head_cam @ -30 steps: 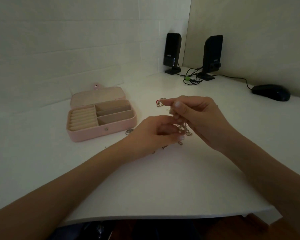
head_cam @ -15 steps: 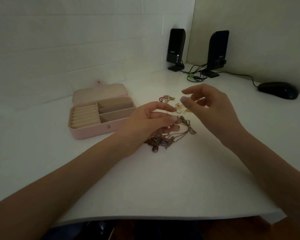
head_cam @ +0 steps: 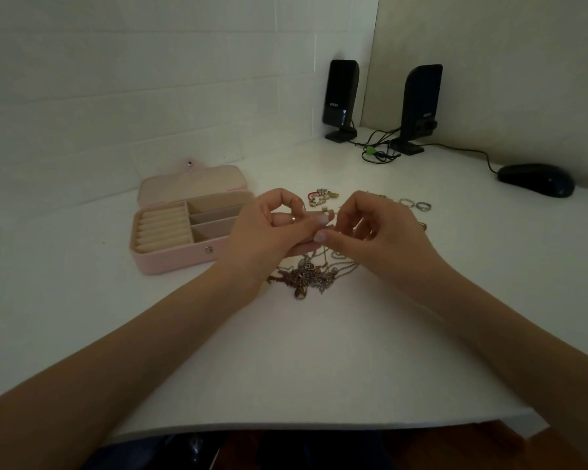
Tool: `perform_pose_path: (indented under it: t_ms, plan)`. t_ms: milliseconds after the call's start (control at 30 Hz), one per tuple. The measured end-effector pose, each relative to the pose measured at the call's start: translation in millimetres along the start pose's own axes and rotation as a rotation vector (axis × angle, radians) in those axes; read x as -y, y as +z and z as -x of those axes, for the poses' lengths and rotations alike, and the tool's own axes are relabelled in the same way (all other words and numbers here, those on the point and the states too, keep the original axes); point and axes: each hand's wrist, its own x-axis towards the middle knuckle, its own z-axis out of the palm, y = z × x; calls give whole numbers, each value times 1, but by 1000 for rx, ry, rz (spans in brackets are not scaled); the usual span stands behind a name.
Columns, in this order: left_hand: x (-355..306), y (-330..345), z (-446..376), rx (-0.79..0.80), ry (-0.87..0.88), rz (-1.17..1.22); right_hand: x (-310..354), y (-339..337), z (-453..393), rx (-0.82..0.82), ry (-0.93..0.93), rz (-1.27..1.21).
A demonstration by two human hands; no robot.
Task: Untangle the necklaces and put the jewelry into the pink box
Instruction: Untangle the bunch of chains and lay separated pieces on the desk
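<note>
Both hands meet above the desk's middle: left hand (head_cam: 269, 228) and right hand (head_cam: 370, 232) curl their fingers, pinching fine chains rising from the tangled necklaces (head_cam: 308, 276) heaped beneath. Toward the left edge sits the pink box (head_cam: 170, 257), lid open, compartments showing.

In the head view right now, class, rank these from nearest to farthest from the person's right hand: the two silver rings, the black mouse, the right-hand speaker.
From the right hand:
1. Two silver rings, just beyond it, to its right.
2. Black mouse, far right of the table.
3. Right-hand speaker, at the back wall.
</note>
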Motion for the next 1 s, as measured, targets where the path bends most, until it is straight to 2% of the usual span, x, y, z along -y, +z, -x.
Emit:
perform_pose_path:
  t_ms: [233, 400, 500, 567, 700, 767, 900, 1000]
  plan:
    - [0, 0, 1, 12, -65, 57, 1, 4, 1, -55, 16, -37]
    - [-2, 0, 3, -47, 22, -1, 5, -2, 1, -47, 46, -163]
    - [-2, -4, 2, -80, 47, -48, 5, -8, -1, -103, 119, -297]
    - [3, -8, 0, -123, 71, -183, 5, -14, -4, -133, 151, -430]
    - [11, -13, 1, -227, 295, -764, 9, -26, -6, -178, 168, -671]
    - [5, -9, 6, -183, 338, -862, 13, -28, -6, -149, 167, -693]
    - [0, 9, 8, 97, 243, -641, 24, -30, -10, -54, 148, -636]
    - [3, 22, 3, 156, 125, -498, 37, -35, -16, -39, 126, -558]
